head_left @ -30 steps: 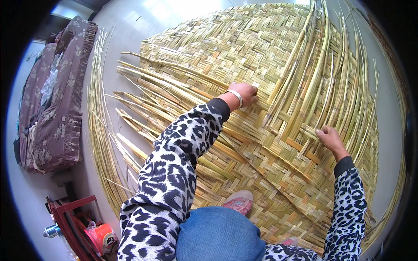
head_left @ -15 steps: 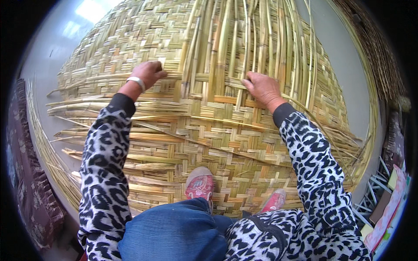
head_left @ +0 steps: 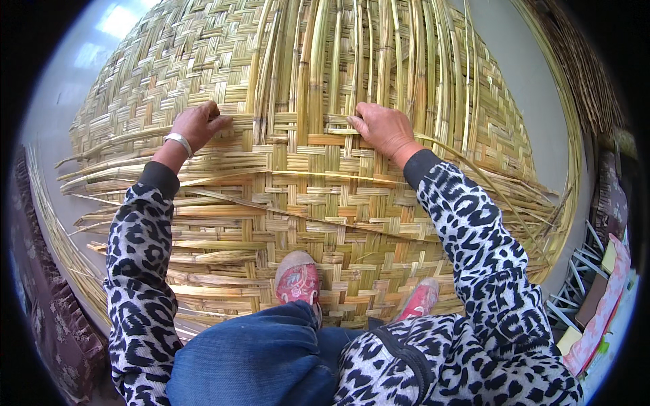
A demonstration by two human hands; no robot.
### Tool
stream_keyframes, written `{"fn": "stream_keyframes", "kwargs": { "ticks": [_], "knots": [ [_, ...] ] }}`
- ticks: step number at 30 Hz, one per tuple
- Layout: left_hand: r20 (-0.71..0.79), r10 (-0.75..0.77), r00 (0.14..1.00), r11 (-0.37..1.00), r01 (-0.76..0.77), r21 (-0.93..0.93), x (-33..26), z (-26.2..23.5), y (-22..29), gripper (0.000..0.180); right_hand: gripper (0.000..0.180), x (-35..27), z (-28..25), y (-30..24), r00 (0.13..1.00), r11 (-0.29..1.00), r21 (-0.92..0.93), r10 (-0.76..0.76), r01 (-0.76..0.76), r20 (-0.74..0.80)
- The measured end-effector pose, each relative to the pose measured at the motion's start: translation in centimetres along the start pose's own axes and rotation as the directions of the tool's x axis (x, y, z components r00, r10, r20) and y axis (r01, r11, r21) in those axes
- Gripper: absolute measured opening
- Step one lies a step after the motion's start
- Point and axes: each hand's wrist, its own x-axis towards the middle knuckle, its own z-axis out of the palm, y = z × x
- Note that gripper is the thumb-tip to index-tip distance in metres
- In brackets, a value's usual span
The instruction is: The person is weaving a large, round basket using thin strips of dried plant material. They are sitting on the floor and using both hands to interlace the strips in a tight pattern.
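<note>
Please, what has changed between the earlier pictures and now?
The view swung so the mat's loose strips now point away. The right hand left the mat's right edge for the middle; the left hand now presses level with it. Both stay flat on the weave; shoes remain on the mat.

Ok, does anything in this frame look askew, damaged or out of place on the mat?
Nothing looks damaged. One thin strip bows loose across the woven mat beside the right hand, and strip ends jut out raggedly below the left hand; both seem to be unwoven ends.

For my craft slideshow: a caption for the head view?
Both hands, left hand and right hand, press on a woven reed mat.
</note>
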Motion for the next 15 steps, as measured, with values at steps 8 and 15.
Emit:
{"fn": "stream_keyframes", "kwargs": {
  "ticks": [8, 15],
  "knots": [
    [0.121, 0.016, 0.993, 0.998, -0.008, -0.062, 1.1, 0.2, 0.9, 0.044, 0.039, 0.1, -0.6, -0.2, 0.996, 1.0, -0.022, -0.007, 0.008, 0.084],
    [0.111, 0.056, 0.992, 0.995, -0.046, -0.088, -0.5, 0.5, 1.3, 0.04, 0.035, -0.3, 0.0, 0.1, 0.996, 0.995, -0.009, -0.094, 0.094, 0.003]
  ]
}}
